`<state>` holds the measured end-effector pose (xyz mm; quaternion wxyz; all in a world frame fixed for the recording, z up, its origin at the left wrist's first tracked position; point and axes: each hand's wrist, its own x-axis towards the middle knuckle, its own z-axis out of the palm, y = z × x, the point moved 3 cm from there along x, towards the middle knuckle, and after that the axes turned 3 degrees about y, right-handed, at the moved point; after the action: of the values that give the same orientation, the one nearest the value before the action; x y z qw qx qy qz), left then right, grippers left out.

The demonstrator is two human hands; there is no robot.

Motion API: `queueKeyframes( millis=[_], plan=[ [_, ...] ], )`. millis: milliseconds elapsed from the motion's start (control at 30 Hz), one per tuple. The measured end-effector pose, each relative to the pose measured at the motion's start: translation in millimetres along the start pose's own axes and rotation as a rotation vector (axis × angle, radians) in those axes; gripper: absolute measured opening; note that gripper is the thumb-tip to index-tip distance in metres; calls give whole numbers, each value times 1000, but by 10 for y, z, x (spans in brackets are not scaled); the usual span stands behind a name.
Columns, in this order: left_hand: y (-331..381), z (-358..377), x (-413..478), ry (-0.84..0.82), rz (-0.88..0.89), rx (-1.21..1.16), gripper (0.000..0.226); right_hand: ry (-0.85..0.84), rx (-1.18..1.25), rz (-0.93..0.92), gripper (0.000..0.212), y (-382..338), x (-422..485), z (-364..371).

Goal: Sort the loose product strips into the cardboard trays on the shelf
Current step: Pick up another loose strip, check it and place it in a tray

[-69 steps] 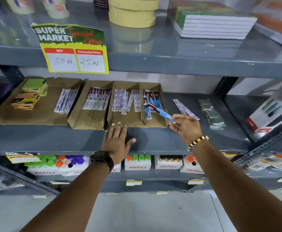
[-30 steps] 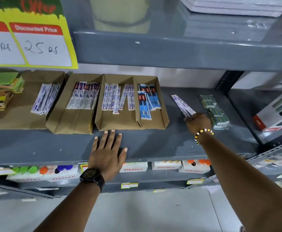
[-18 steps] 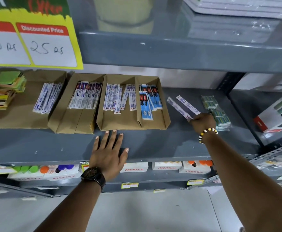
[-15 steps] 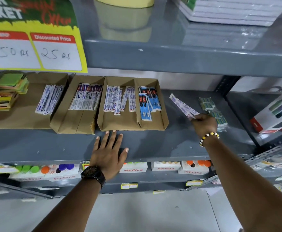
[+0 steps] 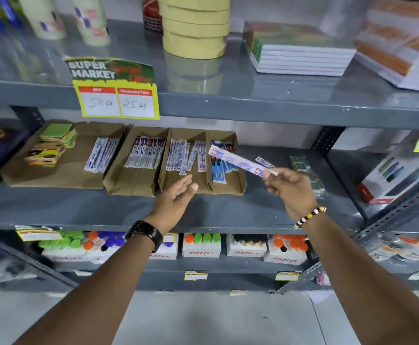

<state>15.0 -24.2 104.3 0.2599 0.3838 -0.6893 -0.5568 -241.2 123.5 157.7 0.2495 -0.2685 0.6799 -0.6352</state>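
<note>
Wide tray (image 5: 61, 170) at shelf (image 5: 228, 212) left end; narrow tray (image 5: 134, 180) beside it. Left hand (image 5: 171, 205) above shelf front edge, fingers spread, empty, tips at twin-compartment tray (image 5: 201, 189) front wall. Bare shelf between tray and green packs (image 5: 303, 168). Right hand (image 5: 290, 190) pinches white-purple strip (image 5: 238, 161), raised over right compartment. Second strip (image 5: 263, 160) lies on shelf behind.

one head-worn wide view, forward and slightly down, near the middle shelf (image 5: 228, 215)
</note>
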Motion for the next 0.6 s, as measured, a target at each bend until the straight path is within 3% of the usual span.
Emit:
queueKeyframes(
  millis=[100, 233, 367, 600],
  plan=[
    [243, -14, -75, 53, -2, -186, 43, -130, -19, 9, 4, -58, -133, 49],
    [394, -94, -185, 152, -45, -258, 31, -260, -72, 20, 14, -136, -259, 88],
    [410, -177, -298, 164, -78, -324, 18, -293, -95, 45, 21, -197, -345, 77],
    [375, -267, -467, 164, -90, -313, 19, -280, -4, 110, 26, -195, -417, 144]
  ],
)
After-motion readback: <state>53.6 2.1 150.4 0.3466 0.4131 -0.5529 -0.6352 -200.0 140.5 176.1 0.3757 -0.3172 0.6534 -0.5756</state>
